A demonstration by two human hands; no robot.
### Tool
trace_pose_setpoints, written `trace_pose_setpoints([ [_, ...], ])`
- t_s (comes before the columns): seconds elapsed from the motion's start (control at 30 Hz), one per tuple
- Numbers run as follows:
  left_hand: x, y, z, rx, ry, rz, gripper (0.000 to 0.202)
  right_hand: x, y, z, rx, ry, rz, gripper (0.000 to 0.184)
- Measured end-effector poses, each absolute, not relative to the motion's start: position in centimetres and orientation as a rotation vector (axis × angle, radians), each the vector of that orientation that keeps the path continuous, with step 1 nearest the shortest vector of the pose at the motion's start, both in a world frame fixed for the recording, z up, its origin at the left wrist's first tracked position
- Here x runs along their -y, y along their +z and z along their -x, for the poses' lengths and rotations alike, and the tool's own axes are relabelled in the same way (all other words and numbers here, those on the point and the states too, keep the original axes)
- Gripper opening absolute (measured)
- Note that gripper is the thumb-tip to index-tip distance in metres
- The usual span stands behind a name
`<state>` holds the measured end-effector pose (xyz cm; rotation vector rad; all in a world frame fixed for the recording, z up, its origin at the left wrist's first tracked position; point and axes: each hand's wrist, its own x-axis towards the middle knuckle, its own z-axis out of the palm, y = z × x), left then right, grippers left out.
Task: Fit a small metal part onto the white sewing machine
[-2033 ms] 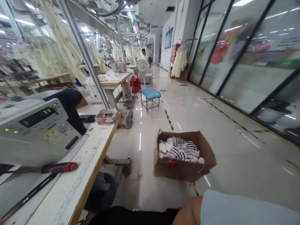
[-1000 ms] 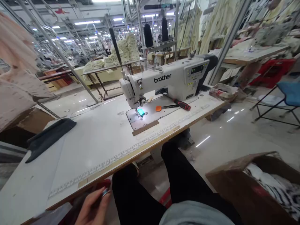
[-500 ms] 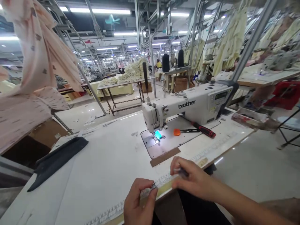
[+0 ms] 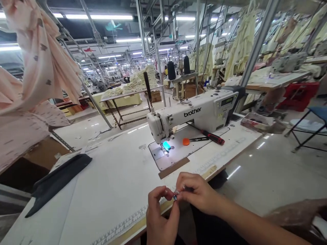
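My left hand (image 4: 160,215) and my right hand (image 4: 195,191) meet at the near edge of the white sewing table (image 4: 107,183). Between their fingertips they pinch a small shiny metal part (image 4: 175,196); what it is I cannot tell. Behind the hands stands a white Brother sewing machine (image 4: 194,112), its needle area lit blue-green (image 4: 166,145). A red-handled screwdriver (image 4: 212,137) and an orange-tipped tool (image 4: 190,140) lie on the machine bed.
A dark fabric piece (image 4: 57,178) lies at the table's left. Pink garments (image 4: 33,78) hang at the far left. A small tray (image 4: 262,123) sits at the table's right end, a blue stool (image 4: 313,122) beyond it. A cardboard box edge (image 4: 296,212) shows lower right.
My head turned from the aisle and the box of striped pieces to the sewing table. Both hands rose to the table edge and came together on the small metal part.
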<state>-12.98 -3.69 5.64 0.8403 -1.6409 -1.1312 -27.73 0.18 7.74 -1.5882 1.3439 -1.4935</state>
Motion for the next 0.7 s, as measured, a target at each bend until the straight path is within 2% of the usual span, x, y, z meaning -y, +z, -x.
trace_pose_setpoints([
  [0.27,3.4,6.3,13.4,1.644,-1.174,-0.835,0.026,-0.8,7.6,28.8,-1.449,-1.588,1.564,0.016],
  [0.37,3.7,6.0,13.5,1.654,-1.141,-0.836,0.029,-1.0,7.6,29.1,-1.462,-1.605,1.578,0.012],
  [0.47,4.0,5.4,13.4,1.762,-1.025,-0.834,0.032,-1.4,7.7,29.1,-1.524,-1.496,1.581,0.004],
  [0.57,4.2,4.8,12.9,1.924,-0.931,-0.837,0.037,-1.6,7.9,29.0,-1.619,-1.363,1.752,0.011],
  [0.7,4.8,3.9,13.0,1.963,-0.860,-0.827,0.043,-1.9,8.9,28.7,-1.779,-1.058,2.207,0.020],
])
